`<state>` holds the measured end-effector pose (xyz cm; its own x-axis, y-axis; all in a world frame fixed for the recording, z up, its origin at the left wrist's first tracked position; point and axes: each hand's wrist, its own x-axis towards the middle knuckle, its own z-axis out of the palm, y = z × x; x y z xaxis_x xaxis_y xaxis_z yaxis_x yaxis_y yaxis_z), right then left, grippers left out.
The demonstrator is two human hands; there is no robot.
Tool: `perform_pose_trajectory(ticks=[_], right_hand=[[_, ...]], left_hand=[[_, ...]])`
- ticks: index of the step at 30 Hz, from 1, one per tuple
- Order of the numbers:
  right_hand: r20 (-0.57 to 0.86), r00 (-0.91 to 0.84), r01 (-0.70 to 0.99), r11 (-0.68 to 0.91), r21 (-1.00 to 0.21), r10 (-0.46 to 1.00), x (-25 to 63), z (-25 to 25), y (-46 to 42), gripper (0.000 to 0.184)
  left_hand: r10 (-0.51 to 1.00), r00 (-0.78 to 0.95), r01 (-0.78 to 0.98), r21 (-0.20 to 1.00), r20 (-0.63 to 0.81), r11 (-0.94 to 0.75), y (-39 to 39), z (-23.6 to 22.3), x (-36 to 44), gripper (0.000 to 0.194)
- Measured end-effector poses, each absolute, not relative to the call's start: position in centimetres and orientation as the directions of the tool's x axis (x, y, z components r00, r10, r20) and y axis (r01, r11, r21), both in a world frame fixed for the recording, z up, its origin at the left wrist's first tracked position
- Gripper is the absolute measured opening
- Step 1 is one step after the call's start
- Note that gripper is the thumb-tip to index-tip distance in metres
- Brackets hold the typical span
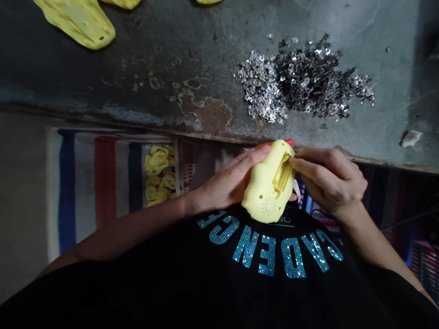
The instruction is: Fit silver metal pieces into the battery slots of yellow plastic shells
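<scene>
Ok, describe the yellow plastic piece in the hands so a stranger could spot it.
Below the dark concrete ledge and its metal bits, the left hand and right hand hold a pale yellow plastic shell. Unlike the nearby yellow pieces, it shows a raised frame and small holes.

At 11 o'clock, the top edge cuts off the yellow plastic shells (73, 20). At 12 o'clock, the yellow toy body (269, 187) hides most of a red part (286, 142). The silver bits (302, 80) are too small to tell.
</scene>
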<state>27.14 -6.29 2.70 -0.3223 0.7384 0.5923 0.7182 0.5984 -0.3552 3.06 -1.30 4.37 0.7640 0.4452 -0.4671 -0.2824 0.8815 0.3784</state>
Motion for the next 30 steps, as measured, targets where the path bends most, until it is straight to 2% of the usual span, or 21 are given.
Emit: perform_pose_trajectory(ticks=[2, 6, 8, 11, 16, 19, 23, 27, 30], right_hand=[[0.571, -0.326, 0.704, 0.596, -0.386, 0.754, 27.2, 2.5, -6.2, 0.030], [0.491, -0.236, 0.657, 0.509, -0.555, 0.839, 27.0, 3.2, -6.0, 0.035], [0.474, -0.207, 0.637, 0.485, -0.599, 0.856, 26.9, 3.8, -5.7, 0.037], [0.472, -0.254, 0.636, 0.514, -0.576, 0.844, 26.9, 4.0, -5.3, 0.037], [0.577, -0.293, 0.681, 0.590, -0.434, 0.763, 26.9, 2.4, -5.2, 0.037], [0.581, -0.276, 0.691, 0.579, -0.434, 0.765, 26.8, 1.6, -5.5, 0.035], [0.531, -0.251, 0.646, 0.548, -0.531, 0.810, 26.5, 1.8, -5.6, 0.035], [0.422, -0.205, 0.514, 0.463, -0.722, 0.883, 26.7, 2.6, -5.3, 0.036], [0.409, -0.181, 0.487, 0.443, -0.753, 0.894, 27.0, 3.1, -5.3, 0.035]], left_hand=[[0.455, 0.765, -0.299, 0.373, -0.457, 0.878, -1.4, 3.7, 3.0, 0.072], [0.412, 0.802, -0.277, 0.343, -0.432, 0.898, -1.0, 2.8, 2.8, 0.065], [0.408, 0.822, -0.269, 0.361, -0.398, 0.893, -0.8, 2.8, 2.8, 0.065], [0.431, 0.814, -0.276, 0.395, -0.388, 0.876, -0.8, 2.9, 2.9, 0.069], [0.434, 0.787, -0.285, 0.364, -0.440, 0.887, -1.0, 3.2, 2.9, 0.070], [0.431, 0.787, -0.289, 0.353, -0.442, 0.890, -1.1, 3.6, 2.9, 0.071], [0.469, 0.749, -0.298, 0.395, -0.468, 0.869, -1.3, 3.8, 2.9, 0.066], [0.454, 0.780, -0.293, 0.388, -0.432, 0.874, -1.0, 3.4, 2.8, 0.071], [0.429, 0.797, -0.283, 0.365, -0.425, 0.887, -0.7, 3.2, 2.6, 0.074]])
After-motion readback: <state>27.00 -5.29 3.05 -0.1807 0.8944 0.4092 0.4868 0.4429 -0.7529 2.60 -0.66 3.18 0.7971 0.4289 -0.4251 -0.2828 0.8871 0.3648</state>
